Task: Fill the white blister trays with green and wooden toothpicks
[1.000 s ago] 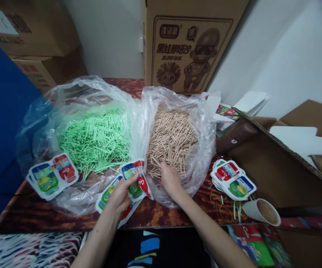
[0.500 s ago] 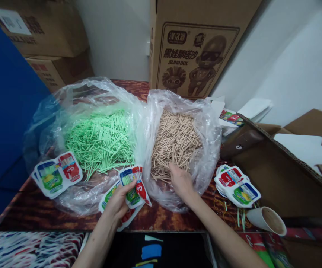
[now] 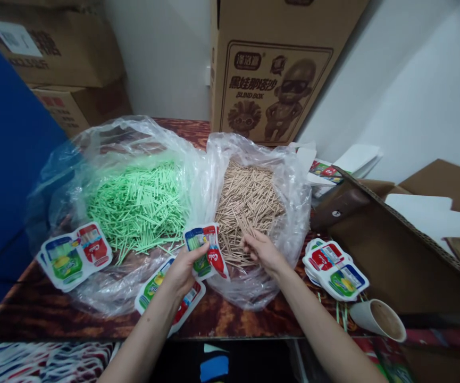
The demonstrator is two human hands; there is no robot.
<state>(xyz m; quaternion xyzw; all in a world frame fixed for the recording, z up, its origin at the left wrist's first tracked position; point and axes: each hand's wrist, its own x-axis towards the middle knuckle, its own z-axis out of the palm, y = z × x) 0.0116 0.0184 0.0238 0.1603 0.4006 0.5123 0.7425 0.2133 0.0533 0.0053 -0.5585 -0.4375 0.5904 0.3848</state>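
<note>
My left hand (image 3: 182,270) is closed on a two-part candy packet (image 3: 215,251), one half green Sprite-like and the other red with "Cola" print. Green sticks show through its green half. At the near side of the brown stick pile (image 3: 253,186), my right hand (image 3: 267,254) pinches a few thin brown sticks (image 3: 246,225). The pile lies in a clear plastic bag (image 3: 297,186). Left of it, another clear bag (image 3: 138,130) holds a heap of green sticks (image 3: 145,199). Below my left hand, a similar packet (image 3: 192,307) lies on the table, partly covered by the hand and wrist.
More such packets lie at the left (image 3: 64,263) and in a small stack at the right (image 3: 339,274). A tipped paper cup (image 3: 359,317) sits by an open cardboard box (image 3: 389,242). A tall carton (image 3: 269,26) stands behind the bags on the wood-patterned table (image 3: 253,324).
My left hand has moved the packet right, to the edge of the brown-stick bag. My right hand has come up slightly from the pile, with brown sticks now showing between its fingers.
</note>
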